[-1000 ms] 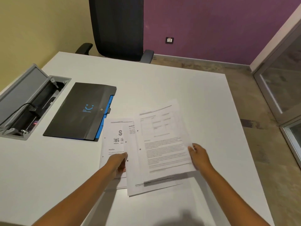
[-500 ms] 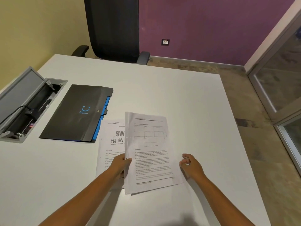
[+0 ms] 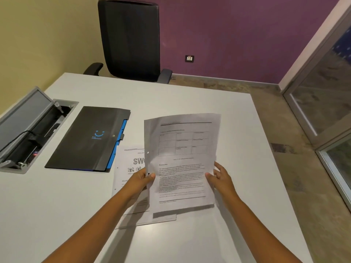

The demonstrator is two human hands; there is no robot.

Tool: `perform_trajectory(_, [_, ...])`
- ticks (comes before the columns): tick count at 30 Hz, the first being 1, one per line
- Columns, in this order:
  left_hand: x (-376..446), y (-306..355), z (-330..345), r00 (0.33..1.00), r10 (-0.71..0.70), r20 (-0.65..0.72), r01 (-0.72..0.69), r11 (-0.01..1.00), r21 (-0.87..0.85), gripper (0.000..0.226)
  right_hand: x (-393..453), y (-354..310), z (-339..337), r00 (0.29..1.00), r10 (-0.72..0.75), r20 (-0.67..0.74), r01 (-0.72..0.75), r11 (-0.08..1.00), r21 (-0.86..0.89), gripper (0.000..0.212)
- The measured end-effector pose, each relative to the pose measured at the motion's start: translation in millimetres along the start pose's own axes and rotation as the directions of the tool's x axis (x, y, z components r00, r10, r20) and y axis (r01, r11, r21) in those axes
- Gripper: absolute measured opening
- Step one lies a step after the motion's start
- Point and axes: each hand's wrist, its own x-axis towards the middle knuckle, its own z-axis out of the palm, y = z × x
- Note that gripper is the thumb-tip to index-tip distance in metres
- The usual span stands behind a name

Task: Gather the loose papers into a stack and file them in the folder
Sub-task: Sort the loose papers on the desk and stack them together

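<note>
The black folder point(image 3: 89, 138) lay shut on the white desk point(image 3: 190, 103), its flap closed and blue tabs showing along its right edge; we could not see what it held; left of it a grey hatch point(image 3: 28, 114) stood open over a recess in the desk where a black cable point(image 3: 19, 135) ran. We held a printed sheet point(image 3: 182, 160) raised off the desk, tilted toward us, with a table near its top and paragraphs below; our left hand point(image 3: 140, 179) pinched its left edge, thumb on the front, by the punched holes; our right hand point(image 3: 218, 177) gripped its right edge, thumb on the front and fingers behind. Whether more sheets lay behind the front one we could not tell. A second paper point(image 3: 131, 168), headed with large letters, lay flat on the desk beneath and left of the raised sheet, its top left corner just beside the folder's lower right corner; another paper edge showed below the raised sheet. The desk was bare to the right and toward its far edge, where a black chair point(image 3: 131, 38) stood.
</note>
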Motion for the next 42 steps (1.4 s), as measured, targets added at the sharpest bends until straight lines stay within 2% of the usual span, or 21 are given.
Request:
perform_trajectory(3, [-3,8,4,0.998,0.054,0.025,-0.054,0.998,0.022,0.020,-2,-12,0,0.993,-0.115,-0.034,0.115,0.993,-0.003,0.045])
perform_trajectory(7, [-1,15,11,0.991,0.129,-0.038,-0.128,0.992,0.021,0.022,-10,-30,1,0.971,-0.236,-0.048,0.237,0.971,0.011,0.025])
perform_trajectory(9, [-1,20,14,0.984,0.170,-0.057,-0.167,0.984,0.058,0.018,-15,-40,2,0.962,-0.269,-0.043,0.271,0.962,0.045,0.023])
perform_trajectory(14, [-3,31,21,0.965,0.236,-0.109,-0.228,0.970,0.085,0.034,-28,-61,9,0.939,-0.343,-0.013,0.342,0.934,0.098,0.022])
perform_trajectory(19, [-10,52,25,0.930,0.322,-0.179,-0.334,0.942,-0.043,0.024,-37,-75,16,0.919,-0.392,-0.044,0.393,0.900,0.186,0.021])
perform_trajectory(24, [-16,58,23,0.893,0.380,-0.239,-0.405,0.912,-0.064,0.019,-44,-87,18,0.885,-0.463,-0.049,0.460,0.856,0.235,0.025])
perform_trajectory(27, [-13,44,24,0.911,0.335,-0.241,-0.355,0.934,-0.044,0.020,-43,-74,24,0.904,-0.426,-0.033,0.423,0.881,0.213,0.019])
perform_trajectory(31, [-2,16,24,0.941,0.206,-0.267,-0.218,0.976,-0.013,0.033,-37,-37,35,0.956,-0.291,-0.022,0.291,0.949,0.123,0.022])
perform_trajectory(33, [6,4,23,0.946,0.111,-0.305,-0.127,0.991,-0.036,0.037,-33,-19,38,0.967,-0.251,0.052,0.249,0.968,0.041,0.024])
perform_trajectory(36, [14,-12,24,0.929,0.009,-0.371,-0.049,0.994,-0.099,0.040,-26,0,39,0.985,-0.153,0.081,0.163,0.976,-0.144,0.027])
perform_trajectory(39, [17,-17,20,0.902,-0.002,-0.431,-0.042,0.995,-0.092,0.038,-18,2,39,0.992,-0.113,0.053,0.123,0.960,-0.253,0.034])
perform_trajectory(42, [21,-18,9,0.878,-0.045,-0.476,-0.019,0.992,-0.128,0.032,-13,-3,46,0.990,-0.095,0.103,0.122,0.944,-0.308,0.033])
